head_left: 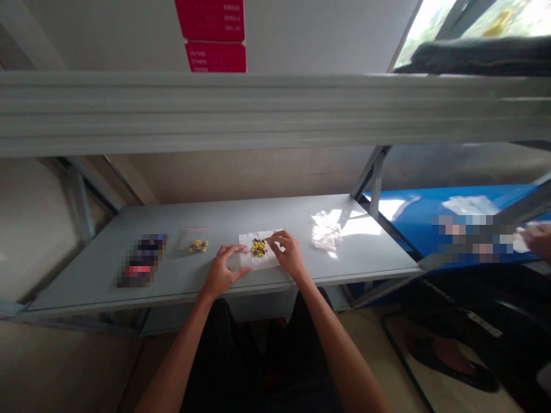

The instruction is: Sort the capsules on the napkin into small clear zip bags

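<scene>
A small heap of yellow and dark pieces, too small to name, lies on a white sheet on the grey shelf. My left hand rests at the sheet's left edge, thumb and forefinger apart. A few loose yellow bits show between these fingers. From the right, my right hand reaches over the sheet, with its fingertips drawn together at the heap. Whatever is between those fingertips is too small to make out. Left of my hands lies a clear zip bag with similar yellow pieces inside.
Several clear plastic bags lie in a pile on the right. A blurred-out dark object is at the left. The upper shelf beam crosses above my hands. Beyond the right post, a co-worker's hand is near a blue surface.
</scene>
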`<state>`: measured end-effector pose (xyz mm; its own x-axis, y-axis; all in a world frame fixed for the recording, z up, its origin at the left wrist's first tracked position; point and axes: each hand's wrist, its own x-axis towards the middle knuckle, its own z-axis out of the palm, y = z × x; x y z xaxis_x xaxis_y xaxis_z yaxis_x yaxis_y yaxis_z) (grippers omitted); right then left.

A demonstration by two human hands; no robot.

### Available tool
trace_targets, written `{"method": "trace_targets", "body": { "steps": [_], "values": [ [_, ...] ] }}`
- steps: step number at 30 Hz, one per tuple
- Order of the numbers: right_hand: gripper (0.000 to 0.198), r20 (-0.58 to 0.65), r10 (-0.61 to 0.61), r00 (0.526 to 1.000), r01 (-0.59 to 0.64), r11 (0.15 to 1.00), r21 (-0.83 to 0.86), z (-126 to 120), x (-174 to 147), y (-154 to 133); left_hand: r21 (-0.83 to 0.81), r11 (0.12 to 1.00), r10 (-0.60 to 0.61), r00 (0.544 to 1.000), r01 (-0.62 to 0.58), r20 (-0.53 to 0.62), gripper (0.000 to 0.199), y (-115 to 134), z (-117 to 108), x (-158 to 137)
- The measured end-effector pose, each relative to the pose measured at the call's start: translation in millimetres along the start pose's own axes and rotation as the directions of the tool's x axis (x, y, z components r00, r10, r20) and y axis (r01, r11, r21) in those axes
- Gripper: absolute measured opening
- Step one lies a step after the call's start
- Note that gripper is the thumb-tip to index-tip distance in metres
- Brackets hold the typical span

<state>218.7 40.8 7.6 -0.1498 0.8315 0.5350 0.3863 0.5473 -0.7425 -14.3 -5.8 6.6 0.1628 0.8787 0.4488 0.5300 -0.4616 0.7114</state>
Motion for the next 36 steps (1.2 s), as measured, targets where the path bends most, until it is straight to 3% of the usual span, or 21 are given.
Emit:
{"method": "trace_targets", "body": {
  "steps": [5,10,15,19,25,29,36],
  "values": [
    [0.017,0.129,-0.009,0.992,0.033,0.983,-0.183,-8.5,-1.5,24.4,-0.015,1.000,-0.004,1.000,0.004,0.003,0.048,-0.2,-0.4,-0.4],
    [0.012,0.161,0.009,0.987,0.035,0.962,-0.270,-4.8,-4.7,24.9,-0.014,1.000,-0.013,1.000,0.014,0.006,0.050,-0.2,-0.4,-0.2],
    [0.008,0.058,-0.037,0.998,0.041,0.996,-0.085,-2.5,-6.3,1.6,-0.018,1.000,-0.008,1.000,0.009,0.015,0.051,0.9,-1.3,0.1],
    [0.007,0.063,-0.075,0.995,0.069,0.993,0.093,15.7,-9.1,-23.0,-0.018,1.000,0.003,1.000,-0.003,0.017,0.053,2.1,-1.9,0.1],
    [0.012,0.097,-0.105,0.990,0.090,0.986,0.141,38.0,-11.1,-32.2,-0.024,1.000,0.012,0.999,-0.011,0.032,0.055,-1.5,-0.1,-0.1],
    [0.023,0.089,-0.063,0.994,0.048,0.987,0.154,34.3,-16.4,-38.0,-0.037,0.999,-0.019,1.000,0.018,-0.020,0.057,-2.5,1.1,-0.1],
    [0.019,0.203,0.011,0.979,-0.039,0.991,0.130,30.0,-17.2,-40.6,-0.157,0.982,-0.119,0.991,0.108,-0.059,0.057,7.0,-1.3,1.2]
  ]
}}
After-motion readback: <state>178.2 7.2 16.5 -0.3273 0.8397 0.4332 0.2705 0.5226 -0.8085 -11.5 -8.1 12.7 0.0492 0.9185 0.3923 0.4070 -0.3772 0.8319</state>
